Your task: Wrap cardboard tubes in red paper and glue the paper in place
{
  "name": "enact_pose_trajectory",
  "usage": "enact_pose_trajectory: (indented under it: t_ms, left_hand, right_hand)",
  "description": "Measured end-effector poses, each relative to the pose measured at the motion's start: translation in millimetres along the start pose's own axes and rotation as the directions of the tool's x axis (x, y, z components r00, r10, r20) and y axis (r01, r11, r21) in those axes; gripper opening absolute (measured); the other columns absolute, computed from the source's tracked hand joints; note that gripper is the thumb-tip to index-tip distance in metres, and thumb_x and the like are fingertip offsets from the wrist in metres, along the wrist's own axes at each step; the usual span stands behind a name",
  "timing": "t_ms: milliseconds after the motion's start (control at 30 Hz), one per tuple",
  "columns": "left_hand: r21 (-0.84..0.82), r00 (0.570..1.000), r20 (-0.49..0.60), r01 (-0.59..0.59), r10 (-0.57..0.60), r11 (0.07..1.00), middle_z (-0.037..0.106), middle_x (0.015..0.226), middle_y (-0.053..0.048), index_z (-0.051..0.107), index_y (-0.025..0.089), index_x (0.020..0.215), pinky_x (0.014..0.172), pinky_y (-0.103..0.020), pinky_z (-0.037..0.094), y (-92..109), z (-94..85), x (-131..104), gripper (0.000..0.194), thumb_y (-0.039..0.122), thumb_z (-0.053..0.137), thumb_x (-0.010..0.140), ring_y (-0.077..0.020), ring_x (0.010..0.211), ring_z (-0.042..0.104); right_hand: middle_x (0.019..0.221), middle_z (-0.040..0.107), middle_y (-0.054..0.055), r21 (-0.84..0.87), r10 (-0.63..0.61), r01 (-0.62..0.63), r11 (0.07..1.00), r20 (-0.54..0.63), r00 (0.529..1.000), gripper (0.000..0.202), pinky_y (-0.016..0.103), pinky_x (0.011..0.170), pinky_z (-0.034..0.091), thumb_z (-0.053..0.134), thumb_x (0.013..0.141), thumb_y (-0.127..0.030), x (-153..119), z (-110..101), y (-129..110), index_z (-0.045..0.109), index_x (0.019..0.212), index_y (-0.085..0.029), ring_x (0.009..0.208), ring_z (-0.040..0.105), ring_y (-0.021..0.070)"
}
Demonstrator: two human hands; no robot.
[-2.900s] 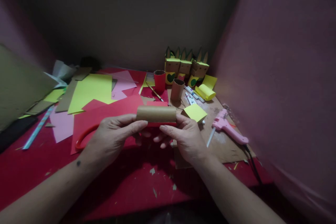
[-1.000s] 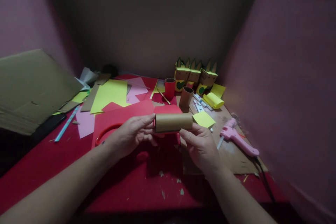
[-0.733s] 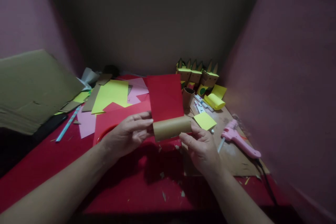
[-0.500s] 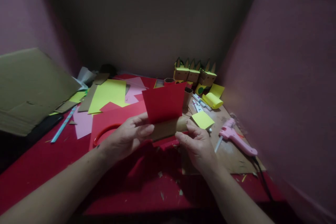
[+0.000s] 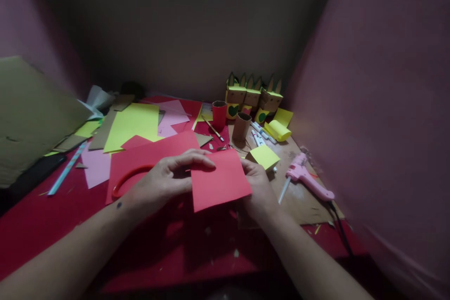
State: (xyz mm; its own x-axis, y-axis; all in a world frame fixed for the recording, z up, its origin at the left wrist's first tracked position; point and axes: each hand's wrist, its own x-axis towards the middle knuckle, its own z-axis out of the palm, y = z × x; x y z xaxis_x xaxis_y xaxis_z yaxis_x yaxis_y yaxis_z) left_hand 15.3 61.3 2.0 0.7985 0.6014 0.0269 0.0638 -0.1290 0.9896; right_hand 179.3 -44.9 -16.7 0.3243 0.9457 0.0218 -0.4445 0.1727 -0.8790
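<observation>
A red paper square (image 5: 221, 180) faces up between my two hands above the red table. My left hand (image 5: 176, 173) grips its left edge, fingers on top and thumb toward the near side. My right hand (image 5: 260, 192) holds the right edge, its fingertips partly hidden by the paper. No part of the brown cardboard tube shows under the paper. Behind my left wrist, a red scissor handle (image 5: 121, 183) lies on a large red sheet (image 5: 158, 150). Just past my right hand sits a small box with a yellow top (image 5: 265, 156).
A pink glue gun (image 5: 309, 180) with a cord rests on cardboard at the right. Behind stand a red tube (image 5: 219, 115), a brown tube (image 5: 241, 127) and cardboard figures (image 5: 251, 96). Markers (image 5: 262, 133), coloured paper and a large cardboard piece (image 5: 35, 117) lie around.
The red paper has tipped from upright to nearly flat toward me and now covers where the brown tube was. My left fingers have moved onto its top. The view has shifted slightly right.
</observation>
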Motion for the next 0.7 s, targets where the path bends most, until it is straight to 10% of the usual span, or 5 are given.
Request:
enact_pose_trajectory:
  t_ms: [267, 467, 700]
  left_hand:
    - [0.094, 0.988, -0.136, -0.058, 0.071, 0.994, 0.064, 0.138, 0.001, 0.082, 0.033, 0.090, 0.099, -0.025, 0.051, -1.7, 0.7, 5.3, 0.017, 0.025, 0.078, 0.075, -0.0266, 0.128, 0.057]
    - [-0.444, 0.982, -0.118, 0.082, -0.149, 0.892, 0.080, 0.093, -0.006, 0.081, 0.024, 0.089, 0.067, -0.026, 0.062, 2.4, 0.7, 11.8, 0.027, 0.011, 0.079, 0.065, -0.0219, 0.077, 0.075]
    - [-0.606, 0.978, -0.058, 0.124, -0.199, 0.785, 0.079, 0.085, -0.007, 0.081, 0.017, 0.092, 0.055, -0.026, 0.062, -7.3, -8.6, 17.3, 0.031, 0.008, 0.077, 0.062, -0.0220, 0.070, 0.073]
  right_hand:
    - [0.070, 0.077, 0.003, 0.083, 0.073, -0.063, 0.995, -0.130, 0.989, 0.037, 0.034, 0.062, 0.062, 0.092, 0.049, -0.023, 10.8, 7.1, -1.4, 0.077, 0.082, -0.018, 0.070, 0.075, 0.0251]
    - [0.068, 0.073, 0.000, 0.019, 0.068, -0.066, 0.998, -0.088, 0.994, 0.037, 0.027, 0.050, 0.057, 0.090, 0.050, -0.027, 16.2, 9.7, -14.3, 0.070, 0.080, -0.016, 0.052, 0.068, 0.0162]
    - [0.066, 0.063, -0.011, -0.275, -0.110, 0.070, 0.959, -0.132, 0.985, 0.047, 0.019, 0.039, 0.043, 0.083, 0.062, -0.025, 20.3, 4.3, -18.9, 0.054, 0.099, -0.022, 0.043, 0.053, 0.0069]
